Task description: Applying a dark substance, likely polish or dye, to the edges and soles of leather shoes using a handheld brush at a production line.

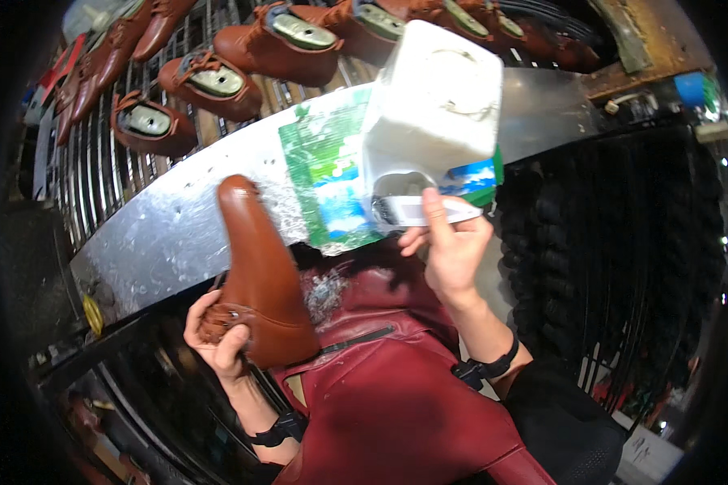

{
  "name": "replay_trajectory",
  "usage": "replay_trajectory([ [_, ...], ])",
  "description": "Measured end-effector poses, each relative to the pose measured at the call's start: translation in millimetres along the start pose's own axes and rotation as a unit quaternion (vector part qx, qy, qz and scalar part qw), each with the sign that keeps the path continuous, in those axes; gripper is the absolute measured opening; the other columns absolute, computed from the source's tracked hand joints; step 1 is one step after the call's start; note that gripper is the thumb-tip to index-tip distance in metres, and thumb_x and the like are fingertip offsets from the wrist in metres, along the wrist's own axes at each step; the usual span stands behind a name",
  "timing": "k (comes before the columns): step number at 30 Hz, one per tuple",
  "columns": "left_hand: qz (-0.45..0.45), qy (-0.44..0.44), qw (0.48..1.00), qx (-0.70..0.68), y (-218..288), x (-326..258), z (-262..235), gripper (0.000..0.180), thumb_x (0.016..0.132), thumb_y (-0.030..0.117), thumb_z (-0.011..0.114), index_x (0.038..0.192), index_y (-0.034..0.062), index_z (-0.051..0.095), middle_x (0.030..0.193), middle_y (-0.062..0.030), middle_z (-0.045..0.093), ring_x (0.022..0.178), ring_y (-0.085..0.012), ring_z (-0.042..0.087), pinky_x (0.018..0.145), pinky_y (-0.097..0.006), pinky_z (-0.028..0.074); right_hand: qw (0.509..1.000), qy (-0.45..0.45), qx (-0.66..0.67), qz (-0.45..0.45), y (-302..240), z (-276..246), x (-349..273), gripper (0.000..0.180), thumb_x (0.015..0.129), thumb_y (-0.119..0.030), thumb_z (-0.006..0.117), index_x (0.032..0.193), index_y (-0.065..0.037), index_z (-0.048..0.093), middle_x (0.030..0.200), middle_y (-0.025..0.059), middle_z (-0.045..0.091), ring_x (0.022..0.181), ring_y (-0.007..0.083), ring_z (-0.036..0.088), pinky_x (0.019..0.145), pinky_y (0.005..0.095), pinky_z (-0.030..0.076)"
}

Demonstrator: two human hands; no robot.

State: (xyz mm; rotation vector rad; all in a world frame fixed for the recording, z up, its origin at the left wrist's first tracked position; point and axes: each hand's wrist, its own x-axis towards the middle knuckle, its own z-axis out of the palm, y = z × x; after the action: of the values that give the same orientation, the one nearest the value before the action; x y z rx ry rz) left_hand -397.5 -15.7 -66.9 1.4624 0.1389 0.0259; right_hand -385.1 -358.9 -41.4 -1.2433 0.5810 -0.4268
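Observation:
My left hand (225,362) is closed around the laced upper of a brown leather shoe (267,283). The shoe stands with its toe pointing up and away, in front of my dark red apron (412,396). My right hand (459,259) grips the near edge of a white plastic jug (441,89), thumb on top and fingers partly hidden beneath. The jug is tipped, its square bottom turned up and a dark opening near my thumb. Underneath it, a green and blue plastic sheet (332,166) lies on the metal worktop (166,230).
Several brown shoes with light green inserts (218,78) stand on a rack of metal rollers (93,182) beyond the worktop. Rows of dark objects (615,242) fill the right side. A blue cap-like part (689,87) sits at the far right.

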Motion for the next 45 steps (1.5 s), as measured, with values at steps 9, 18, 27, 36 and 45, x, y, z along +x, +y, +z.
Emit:
replay_trajectory([
  [9,-0.030,-0.059,0.996,-0.055,23.5,-13.8,28.9,0.070,0.064,0.019,0.086,0.123,-0.0133,0.065,0.115,-0.0229,0.073,0.106,-0.0293,0.073,0.100,-0.039,0.056,0.945,-0.213,0.207,0.140,-53.2,39.7,16.0,0.020,0.097,-0.014,0.069,0.089,0.005,0.068,0.076,0.0167,0.071,0.051,0.0204,0.065,0.042,0.0304,0.051],
  [18,-0.044,-0.088,0.987,-0.129,17.4,3.4,32.6,0.065,0.077,0.025,0.077,0.127,-0.0137,0.063,0.115,-0.0219,0.073,0.106,-0.0294,0.073,0.101,-0.041,0.056,0.941,-0.335,0.031,-0.036,-43.8,15.6,-56.7,0.012,0.093,-0.002,0.068,0.096,0.009,0.069,0.098,0.0259,0.075,0.075,0.0228,0.073,0.067,0.0317,0.059],
  [27,-0.040,-0.048,0.981,-0.184,16.0,23.5,30.4,0.027,0.098,0.011,0.063,0.120,-0.0039,0.065,0.108,-0.0112,0.073,0.094,-0.0174,0.072,0.088,-0.031,0.059,0.876,-0.478,-0.030,-0.062,-54.1,-3.4,-92.5,0.012,0.084,0.002,0.076,0.091,0.010,0.071,0.091,0.0213,0.077,0.081,0.0207,0.075,0.071,0.0331,0.060],
  [36,-0.094,-0.019,0.972,-0.213,34.3,17.5,39.3,0.022,0.101,0.017,0.062,0.116,0.0020,0.066,0.101,-0.0089,0.074,0.086,-0.0165,0.072,0.080,-0.031,0.060,0.875,-0.435,-0.065,-0.205,-61.7,11.2,-79.8,0.014,0.081,-0.001,0.080,0.090,0.005,0.073,0.083,0.0125,0.076,0.066,0.0117,0.070,0.059,0.0251,0.054],
  [45,-0.096,-0.012,0.939,-0.329,40.3,3.7,68.9,0.036,0.102,0.017,0.062,0.134,-0.0001,0.062,0.125,-0.0165,0.070,0.112,-0.0290,0.071,0.100,-0.042,0.058,0.802,-0.543,-0.065,-0.241,-103.6,29.9,-46.5,0.034,0.069,0.001,0.067,0.101,0.011,0.069,0.102,0.0257,0.075,0.095,0.0307,0.074,0.087,0.0420,0.061],
])
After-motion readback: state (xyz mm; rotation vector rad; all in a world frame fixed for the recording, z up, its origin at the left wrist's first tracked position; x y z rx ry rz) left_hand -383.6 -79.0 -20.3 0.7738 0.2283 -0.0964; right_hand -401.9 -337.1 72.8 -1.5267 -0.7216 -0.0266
